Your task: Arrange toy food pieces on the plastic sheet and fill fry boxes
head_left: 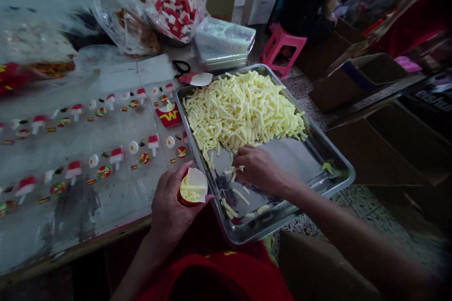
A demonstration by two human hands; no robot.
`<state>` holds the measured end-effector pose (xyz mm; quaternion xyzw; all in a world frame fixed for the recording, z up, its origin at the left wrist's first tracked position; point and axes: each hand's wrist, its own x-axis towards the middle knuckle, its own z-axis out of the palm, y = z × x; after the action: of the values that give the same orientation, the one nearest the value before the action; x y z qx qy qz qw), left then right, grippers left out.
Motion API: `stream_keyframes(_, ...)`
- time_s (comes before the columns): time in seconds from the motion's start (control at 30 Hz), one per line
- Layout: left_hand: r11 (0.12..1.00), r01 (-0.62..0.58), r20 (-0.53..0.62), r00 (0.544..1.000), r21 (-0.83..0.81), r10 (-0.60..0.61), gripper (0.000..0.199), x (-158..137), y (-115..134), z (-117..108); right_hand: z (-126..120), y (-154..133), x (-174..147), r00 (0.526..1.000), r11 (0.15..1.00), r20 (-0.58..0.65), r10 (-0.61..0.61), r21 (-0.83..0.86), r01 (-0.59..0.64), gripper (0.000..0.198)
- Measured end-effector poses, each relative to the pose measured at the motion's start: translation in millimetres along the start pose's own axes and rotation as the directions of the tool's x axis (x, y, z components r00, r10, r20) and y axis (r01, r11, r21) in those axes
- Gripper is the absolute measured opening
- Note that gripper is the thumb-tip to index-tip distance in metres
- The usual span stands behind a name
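Note:
My left hand [172, 200] is wrapped round a small red fry carton [192, 186] with a white inside, near the tray's left edge. Some pale yellow toy fries stand in its mouth. Over the lower left part of the metal tray [293, 153], my right hand [256, 167] has its fingers curled together on toy fries, a few poking out at the fingertips. A big heap of toy fries [243, 108] fills the far half of that tray. Several loose ones lie on the bare metal close to me.
Clear blister sheets [116, 138] with tiny popsicles, eggs, pizzas and burgers cover the table at left. A filled fry carton [167, 115] lies beside the tray. Behind are scissors [181, 67], a bag of red-white popsicles [176, 11], stacked clear trays [226, 42], a pink stool [285, 47] and cardboard boxes [381, 141].

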<state>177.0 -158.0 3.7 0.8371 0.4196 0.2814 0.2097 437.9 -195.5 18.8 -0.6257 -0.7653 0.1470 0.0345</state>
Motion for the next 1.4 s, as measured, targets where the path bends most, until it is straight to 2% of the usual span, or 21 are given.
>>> stream_keyframes(0.07,1.0,0.018,-0.015,1.0,0.014,-0.018,0.079,-1.0,-0.5,-2.9,-3.7,-7.6,-2.0,0.995,0.995,-0.048,0.092,0.032,-0.09,0.007)
stream_keyframes(0.1,1.0,0.022,-0.015,1.0,0.015,-0.022,0.079,-0.8,-0.8,-4.0,-5.8,-11.2,-1.7,0.994,0.996,-0.061,0.088,0.021,-0.086,0.008)
stream_keyframes(0.2,1.0,0.011,0.045,0.999,-0.008,-0.011,0.077,2.2,-1.7,-5.3,-6.6,-17.3,3.2,0.995,0.995,-0.04,-0.088,-0.049,0.086,0.012)
stream_keyframes(0.27,0.999,0.004,0.091,0.996,-0.038,-0.001,0.078,5.4,-3.2,-4.1,-0.2,-16.2,6.3,0.978,0.976,0.006,-0.208,-0.066,0.208,0.01)
stream_keyframes(0.33,0.998,0.014,0.108,0.994,-0.068,-0.006,0.081,8.5,-5.2,-2.4,9.0,-13.2,7.2,0.973,0.971,0.014,-0.232,-0.058,0.232,0.008)
stream_keyframes(0.37,0.997,0.023,0.105,0.994,-0.076,-0.015,0.083,9.9,-6.3,-1.7,12.9,-12.4,7.0,0.983,0.982,-0.011,-0.185,-0.031,0.184,0.007)
stream_keyframes(0.43,0.997,0.037,0.1,0.995,-0.069,-0.03,0.086,12.0,-7.7,-0.6,15.7,-15.2,6.4,0.994,0.995,-0.105,0.032,0.098,-0.022,0.007)
stream_keyframes(0.5,0.999,0.029,0.107,0.994,-0.042,-0.024,0.087,13.4,-6.9,1.0,10.4,-26.4,7.3,0.943,0.938,-0.188,0.275,0.268,-0.22,0.006)
stream_keyframes(0.53,1.0,0.019,0.111,0.994,-0.023,-0.016,0.087,13.9,-5.3,2.4,5.5,-35.3,8.8,0.915,0.913,-0.219,0.339,0.311,-0.264,0.006)
stream_keyframes(0.57,1.0,0.007,0.113,0.994,-0.004,-0.006,0.087,14.4,-2.9,4.3,-0.1,-45.8,11.0,0.904,0.913,-0.247,0.35,0.307,-0.27,0.005)
stream_keyframes(0.67,0.999,0.004,0.088,0.996,0.04,-0.008,0.084,15.5,7.5,12.6,-12.9,-78.7,19.8,0.944,0.983,-0.279,0.177,0.103,-0.154,0.006)
stream_keyframes(0.73,0.999,0.022,0.045,0.999,0.038,-0.024,0.072,15.0,14.4,18.2,-14.7,-93.5,22.7,0.964,0.997,-0.254,0.071,0.042,-0.063,0.011)
stream_keyframes(0.83,0.999,0.052,0.012,0.999,0.006,-0.052,0.061,11.7,20.2,23.0,-9.9,-96.6,18.6,0.972,0.981,-0.234,-0.021,0.183,0.066,0.016)
stream_keyframes(0.9,0.996,0.076,0.02,0.997,-0.035,-0.076,0.065,9.0,21.2,23.5,-5.0,-89.0,14.8,0.962,0.935,-0.267,-0.065,0.321,0.152,0.018)
stream_keyframes(0.97,0.993,0.083,0.005,0.997,-0.087,-0.083,0.072,7.6,21.2,21.9,-0.9,-81.7,15.2,0.94,0.87,-0.342,-0.011,0.459,0.178,0.017)
stream_keyframes(1.03,0.989,0.079,-0.052,0.995,-0.127,-0.087,0.074,8.4,20.8,17.9,0.8,-81.5,21.2,0.915,0.813,-0.39,0.105,0.564,0.147,0.018)
stream_keyframes(1.1,0.986,0.082,-0.119,0.988,-0.148,-0.1,0.07,11.4,18.5,10.7,-1.6,-89.5,31.8,0.905,0.796,-0.406,0.126,0.586,0.152,0.022)
stream_keyframes(1.27,0.974,0.149,-0.212,0.96,-0.172,-0.184,0.067,27.3,-8.7,-17.8,-18.5,-109.6,69.8,0.874,0.801,-0.471,-0.12,0.474,0.365,0.024)
stream_keyframes(1.37,0.948,0.233,-0.25,0.925,-0.217,-0.285,0.079,43.8,-39.8,-32.8,-18.6,-108.0,100.5,0.842,0.757,-0.531,-0.099,0.509,0.41,0.025)
stream_keyframes(1.4,0.941,0.246,-0.256,0.918,-0.233,-0.303,0.082,50.9,-51.2,-36.2,-15.5,-107.3,113.0,0.844,0.732,-0.529,-0.082,0.543,0.412,0.028)
